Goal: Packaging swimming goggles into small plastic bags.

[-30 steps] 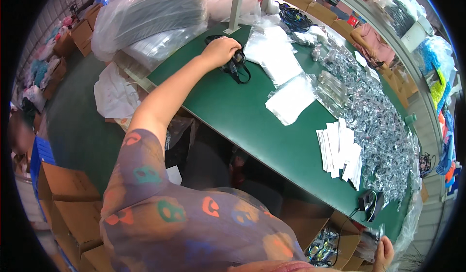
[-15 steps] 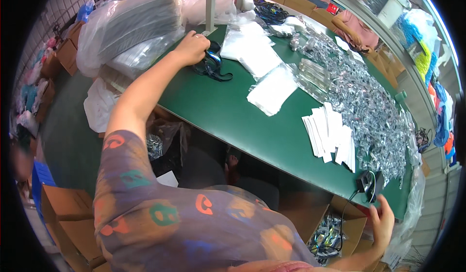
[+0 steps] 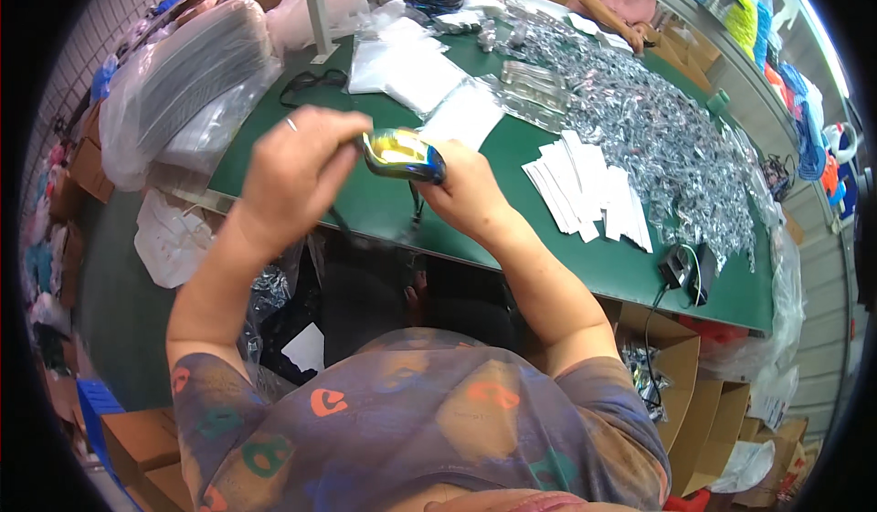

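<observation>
In front of me, above the table's near edge, I hold a pair of swimming goggles (image 3: 400, 153) with mirrored yellow-blue lenses and a dark strap. My left hand (image 3: 297, 165) pinches their left end, its fingers slightly blurred. At the other end, my right hand (image 3: 466, 188) is closed around the goggles. The strap dangles beneath, smeared by motion. Beyond my left hand a black strap (image 3: 315, 81) lies on the green table (image 3: 247, 160). Stacked clear plastic bags (image 3: 402, 66) lie just past the goggles.
White paper slips (image 3: 571, 183) fan out to the right. Behind them spreads a large heap of clear wrapped pieces (image 3: 639, 128). A black device with a cable (image 3: 678, 270) sits at the right edge. A metal post (image 3: 315, 10) and bagged grey sheets (image 3: 192, 73) stand left. Opposite is another person (image 3: 612, 0).
My left hand has drawn the goggles from the table's far left toward me. My right hand has come from the lower right onto them. The view has shifted.
</observation>
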Demonstrator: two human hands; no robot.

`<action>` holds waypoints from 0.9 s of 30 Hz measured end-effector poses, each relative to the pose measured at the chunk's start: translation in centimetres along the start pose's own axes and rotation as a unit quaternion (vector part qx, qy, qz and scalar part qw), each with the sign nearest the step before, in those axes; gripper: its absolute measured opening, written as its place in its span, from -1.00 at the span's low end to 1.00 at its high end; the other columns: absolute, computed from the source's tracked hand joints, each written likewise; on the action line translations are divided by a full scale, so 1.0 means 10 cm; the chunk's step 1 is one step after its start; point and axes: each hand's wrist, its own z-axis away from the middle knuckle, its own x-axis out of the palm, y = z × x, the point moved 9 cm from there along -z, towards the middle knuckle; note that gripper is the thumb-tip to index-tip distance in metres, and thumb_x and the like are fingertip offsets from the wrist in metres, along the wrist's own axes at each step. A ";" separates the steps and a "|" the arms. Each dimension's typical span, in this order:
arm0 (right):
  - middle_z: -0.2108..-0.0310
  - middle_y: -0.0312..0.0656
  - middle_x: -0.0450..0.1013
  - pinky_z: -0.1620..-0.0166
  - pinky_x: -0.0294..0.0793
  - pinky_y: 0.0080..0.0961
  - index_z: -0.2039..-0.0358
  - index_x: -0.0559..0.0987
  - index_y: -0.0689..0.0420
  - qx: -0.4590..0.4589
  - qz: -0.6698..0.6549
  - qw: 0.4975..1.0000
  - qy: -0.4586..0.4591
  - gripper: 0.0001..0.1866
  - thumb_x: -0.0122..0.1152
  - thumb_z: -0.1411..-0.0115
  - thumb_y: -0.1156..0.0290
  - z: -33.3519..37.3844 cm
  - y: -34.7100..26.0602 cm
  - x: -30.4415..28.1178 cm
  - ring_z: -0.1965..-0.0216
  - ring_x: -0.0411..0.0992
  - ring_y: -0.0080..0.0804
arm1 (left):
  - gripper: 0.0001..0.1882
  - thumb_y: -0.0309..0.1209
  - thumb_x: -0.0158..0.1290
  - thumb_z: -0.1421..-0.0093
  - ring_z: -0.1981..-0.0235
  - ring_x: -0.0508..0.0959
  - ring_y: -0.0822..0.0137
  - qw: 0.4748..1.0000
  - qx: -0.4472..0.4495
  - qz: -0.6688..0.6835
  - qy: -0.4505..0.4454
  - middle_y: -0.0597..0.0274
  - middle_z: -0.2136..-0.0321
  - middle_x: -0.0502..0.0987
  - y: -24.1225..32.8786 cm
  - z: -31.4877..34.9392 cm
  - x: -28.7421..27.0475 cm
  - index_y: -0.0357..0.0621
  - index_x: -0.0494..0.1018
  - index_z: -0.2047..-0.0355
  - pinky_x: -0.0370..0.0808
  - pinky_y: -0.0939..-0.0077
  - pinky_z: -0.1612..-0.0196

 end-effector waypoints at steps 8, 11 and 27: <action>0.16 -0.25 0.66 0.01 0.58 -0.50 -0.09 0.62 0.21 0.183 -0.139 0.897 -0.378 -0.57 0.40 -0.30 0.24 0.28 1.14 0.09 0.12 0.60 -0.56 | -0.75 -0.24 0.00 -0.48 0.35 0.47 0.31 0.373 -0.497 0.783 -0.009 0.25 0.43 0.48 0.31 1.81 1.67 -0.20 0.45 0.13 0.46 0.41 0.19; 0.17 -0.07 0.64 0.06 0.61 -0.20 0.14 0.72 0.08 0.122 0.263 0.953 -0.090 -0.73 0.27 -0.26 0.21 -0.17 2.15 -0.99 0.12 0.62 -0.10 | -0.77 -0.28 -0.04 -0.50 0.33 0.46 0.28 0.367 -0.492 0.789 0.024 0.21 0.42 0.48 0.41 1.72 1.64 -0.21 0.45 0.12 0.44 0.43 0.18; 0.34 0.00 0.63 0.14 0.60 -0.02 0.25 0.65 0.11 0.086 0.532 0.812 -0.226 -0.80 0.13 -0.29 0.31 -0.12 3.10 -1.20 0.22 0.64 0.03 | -0.77 -0.27 -0.06 -0.50 0.35 0.48 0.26 0.449 -0.489 0.747 0.029 0.18 0.43 0.49 0.26 1.57 1.51 -0.18 0.43 0.09 0.43 0.35 0.18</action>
